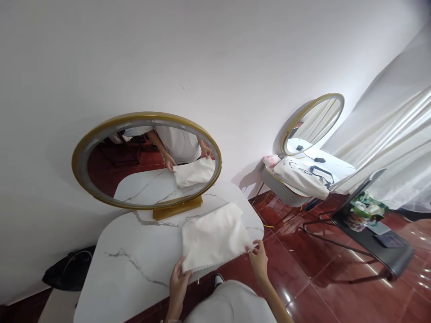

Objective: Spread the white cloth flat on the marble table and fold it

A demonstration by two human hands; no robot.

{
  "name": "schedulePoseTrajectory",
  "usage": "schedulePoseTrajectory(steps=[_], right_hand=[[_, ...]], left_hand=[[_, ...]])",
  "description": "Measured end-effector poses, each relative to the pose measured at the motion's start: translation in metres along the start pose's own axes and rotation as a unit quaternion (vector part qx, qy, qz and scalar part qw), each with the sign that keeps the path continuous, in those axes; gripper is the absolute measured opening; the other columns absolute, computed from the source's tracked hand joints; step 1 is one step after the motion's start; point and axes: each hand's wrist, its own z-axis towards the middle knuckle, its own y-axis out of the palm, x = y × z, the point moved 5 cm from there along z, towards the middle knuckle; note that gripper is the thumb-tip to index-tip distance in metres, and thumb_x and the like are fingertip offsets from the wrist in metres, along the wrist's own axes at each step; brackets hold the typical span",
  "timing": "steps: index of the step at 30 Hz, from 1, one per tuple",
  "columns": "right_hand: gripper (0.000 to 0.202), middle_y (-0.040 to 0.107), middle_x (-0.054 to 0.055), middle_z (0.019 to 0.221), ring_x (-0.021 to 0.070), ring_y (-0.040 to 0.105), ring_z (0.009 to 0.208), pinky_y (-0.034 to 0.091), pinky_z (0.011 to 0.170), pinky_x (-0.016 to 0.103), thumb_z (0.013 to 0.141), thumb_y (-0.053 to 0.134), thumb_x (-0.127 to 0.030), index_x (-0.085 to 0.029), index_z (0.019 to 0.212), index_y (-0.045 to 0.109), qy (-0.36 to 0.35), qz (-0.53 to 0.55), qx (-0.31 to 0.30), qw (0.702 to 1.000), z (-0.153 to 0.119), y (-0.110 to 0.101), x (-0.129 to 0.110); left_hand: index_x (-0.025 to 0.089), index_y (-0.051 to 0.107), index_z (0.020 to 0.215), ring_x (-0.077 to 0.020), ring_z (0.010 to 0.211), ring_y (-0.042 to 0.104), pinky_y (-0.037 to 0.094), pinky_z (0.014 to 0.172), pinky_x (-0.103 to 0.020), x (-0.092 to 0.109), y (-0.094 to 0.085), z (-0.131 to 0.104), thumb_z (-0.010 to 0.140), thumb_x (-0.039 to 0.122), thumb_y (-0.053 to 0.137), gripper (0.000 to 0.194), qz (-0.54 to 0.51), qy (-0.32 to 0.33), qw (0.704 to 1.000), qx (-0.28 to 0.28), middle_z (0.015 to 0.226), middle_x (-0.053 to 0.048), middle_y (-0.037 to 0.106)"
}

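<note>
A white cloth with a scalloped edge (215, 237) lies spread over the right part of a marble-patterned vanity table (134, 255), its near corners pinched between thumb and fingers of the left hand (178, 280) and the right hand (257, 260). Just behind it, a gold-framed oval mirror (151, 161) reflects both hands and the fabric. A black bag (69, 271) sits beside the table at left; at right, a black chair (373, 242) holds a green package (367, 208).
</note>
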Motion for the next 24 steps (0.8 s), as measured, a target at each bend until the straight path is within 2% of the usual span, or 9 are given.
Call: schedulePoseTrajectory(steps=[3, 7, 11, 15, 19, 24], right_hand=[[0.033, 0.062, -0.006, 0.057, 0.0232, 0.068, 0.053, 0.054, 0.052, 0.031, 0.056, 0.059, -0.042, -0.026, 0.082, 0.044, 0.006, 0.012, -0.014, 1.000, -0.001, -0.002, 0.002], [0.031, 0.066, -0.003, 0.065, 0.0230, 0.070, 0.058, 0.054, 0.051, 0.030, 0.060, 0.057, -0.043, -0.026, 0.084, 0.045, -0.005, 0.012, -0.024, 1.000, -0.005, -0.003, 0.003], [0.026, 0.066, -0.001, 0.063, 0.0233, 0.070, 0.057, 0.050, 0.046, 0.027, 0.064, 0.055, -0.043, -0.025, 0.081, 0.047, -0.009, -0.013, -0.029, 0.999, -0.009, -0.003, 0.005], [0.026, 0.064, -0.002, 0.061, 0.0219, 0.067, 0.052, 0.044, 0.042, 0.025, 0.065, 0.054, -0.043, -0.024, 0.083, 0.052, -0.019, -0.038, -0.034, 0.999, -0.009, -0.004, 0.004], [0.026, 0.064, -0.004, 0.061, 0.0187, 0.064, 0.046, 0.046, 0.050, 0.027, 0.065, 0.056, -0.040, -0.024, 0.085, 0.055, -0.032, -0.056, -0.037, 0.997, -0.010, -0.004, 0.003], [0.024, 0.065, -0.003, 0.061, 0.0182, 0.062, 0.043, 0.048, 0.056, 0.028, 0.064, 0.060, -0.040, -0.022, 0.081, 0.055, -0.011, -0.076, -0.027, 0.997, -0.004, -0.005, 0.011]], left_hand=[[0.018, 0.065, 0.103, -0.0201, 0.075, 0.071, 0.057, 0.068, -0.028, -0.004, -0.005, 0.003, 0.058, 0.025, 0.073, 0.046, -0.006, 0.001, 1.000, 0.009, 0.084, -0.004, 0.073], [0.017, 0.063, 0.101, -0.0195, 0.069, 0.070, 0.058, 0.067, -0.031, -0.001, -0.008, 0.006, 0.058, 0.030, 0.072, 0.046, 0.017, 0.011, 1.000, 0.013, 0.082, -0.004, 0.071], [0.019, 0.060, 0.100, -0.0207, 0.065, 0.071, 0.059, 0.065, -0.033, 0.001, -0.007, 0.009, 0.059, 0.034, 0.071, 0.045, 0.059, 0.006, 0.998, -0.002, 0.078, -0.001, 0.070], [0.021, 0.057, 0.101, -0.0192, 0.062, 0.071, 0.059, 0.063, -0.032, -0.003, -0.006, 0.011, 0.060, 0.029, 0.070, 0.044, 0.053, -0.003, 0.998, -0.021, 0.077, 0.001, 0.069], [0.021, 0.058, 0.098, -0.0194, 0.061, 0.070, 0.059, 0.061, -0.031, -0.001, -0.006, 0.007, 0.060, 0.026, 0.070, 0.040, 0.043, 0.002, 0.999, -0.018, 0.077, 0.000, 0.070], [0.020, 0.057, 0.101, -0.0197, 0.061, 0.070, 0.059, 0.062, -0.032, 0.000, -0.006, 0.003, 0.061, 0.031, 0.068, 0.043, 0.059, 0.020, 0.998, -0.005, 0.080, -0.001, 0.071]])
